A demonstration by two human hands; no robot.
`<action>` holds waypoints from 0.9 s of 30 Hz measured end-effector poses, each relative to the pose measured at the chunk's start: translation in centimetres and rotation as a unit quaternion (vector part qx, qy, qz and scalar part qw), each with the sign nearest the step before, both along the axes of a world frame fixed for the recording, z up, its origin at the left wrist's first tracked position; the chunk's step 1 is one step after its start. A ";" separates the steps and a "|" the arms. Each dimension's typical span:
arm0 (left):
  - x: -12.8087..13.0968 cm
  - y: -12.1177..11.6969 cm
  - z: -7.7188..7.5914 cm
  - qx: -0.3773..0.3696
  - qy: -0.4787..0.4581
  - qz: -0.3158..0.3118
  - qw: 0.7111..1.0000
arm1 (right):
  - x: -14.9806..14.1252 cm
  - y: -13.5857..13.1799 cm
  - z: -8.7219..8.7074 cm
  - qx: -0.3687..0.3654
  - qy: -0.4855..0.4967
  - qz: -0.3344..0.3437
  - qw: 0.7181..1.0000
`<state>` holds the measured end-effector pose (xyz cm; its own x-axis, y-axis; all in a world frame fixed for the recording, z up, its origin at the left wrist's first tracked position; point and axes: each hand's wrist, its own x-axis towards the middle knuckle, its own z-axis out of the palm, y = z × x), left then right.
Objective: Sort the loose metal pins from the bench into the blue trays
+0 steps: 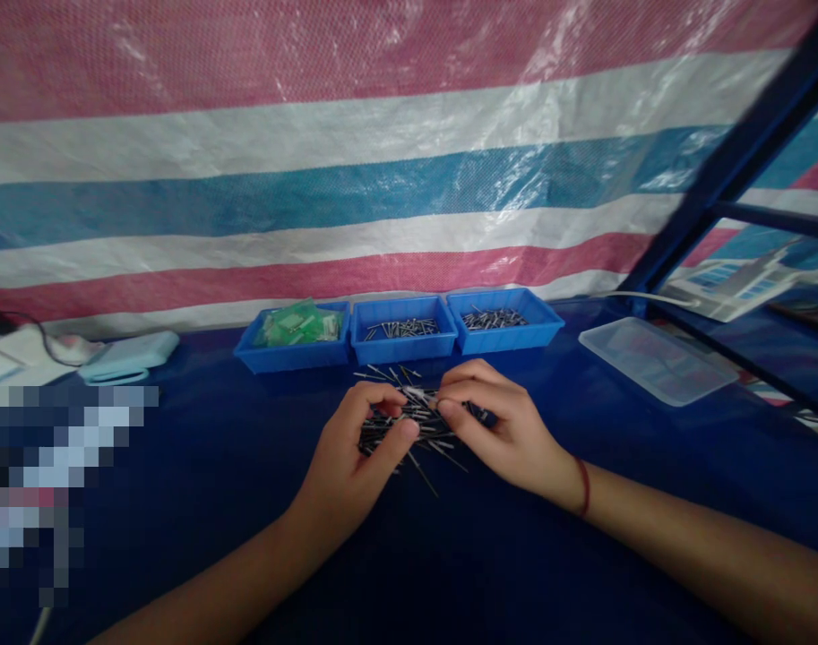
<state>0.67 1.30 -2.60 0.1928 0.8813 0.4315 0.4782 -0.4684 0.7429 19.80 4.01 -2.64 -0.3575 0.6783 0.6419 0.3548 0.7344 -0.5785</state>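
Though left fingers (374, 392) apart, right fingers (469, 392) together, thin metal rods (422, 414) between and beneath them.

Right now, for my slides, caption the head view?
Left hand and right hand at piled rods, three blue bins behind.

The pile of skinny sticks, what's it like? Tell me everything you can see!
The pile is a messy heap of thin, straight pieces, dark and silvery, that look like metal. They lie crisscrossed, some poking out at the edges, on the blue table, nearer than the three blue trays. The left hand and right hand partly cover it, seemingly touching some pieces.
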 end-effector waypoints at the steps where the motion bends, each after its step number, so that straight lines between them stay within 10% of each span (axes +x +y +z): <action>1: -0.1 0.2 -0.1 0.000 -0.006 0.006 1.000 | 0.4 0.6 0.1 0.008 0.014 -0.041 0.999; 9: -0.9 1.1 -0.3 -0.029 -0.023 0.029 0.999 | 4.7 6.3 -0.8 0.048 0.000 -0.333 0.942; 18: -3.8 3.2 1.7 0.058 0.197 -0.124 0.971 | 2.2 3.3 -0.8 0.070 -0.043 -0.171 0.982; 27: -4.7 4.3 1.3 0.016 0.325 -0.148 0.934 | 1.0 1.8 -0.6 0.072 -0.061 -0.102 0.990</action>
